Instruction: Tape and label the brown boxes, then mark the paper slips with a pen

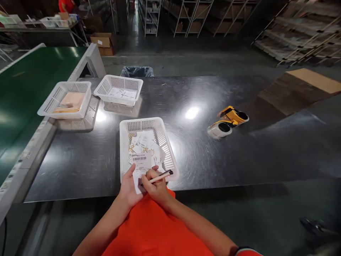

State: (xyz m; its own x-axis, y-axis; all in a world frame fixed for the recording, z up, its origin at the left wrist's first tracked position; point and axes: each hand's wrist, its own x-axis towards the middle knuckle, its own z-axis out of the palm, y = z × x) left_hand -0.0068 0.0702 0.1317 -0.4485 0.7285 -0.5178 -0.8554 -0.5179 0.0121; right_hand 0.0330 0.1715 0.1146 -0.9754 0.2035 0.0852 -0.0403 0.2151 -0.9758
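My left hand holds a white printed slip with a barcode near its top. My right hand grips a pen with a pale barrel and a dark end, its lower part over the slip. Both hands are at the near edge of a white perforated basket. Inside that basket lie several white labels with barcodes and some gold-coloured pieces, too small to make out. The pen's writing tip is hidden by my right hand.
Two more white baskets stand at the back left, one with papers, one with pinkish packets. A yellow tape dispenser lies right on the metal table. A green conveyor borders the left; a cardboard box is far right.
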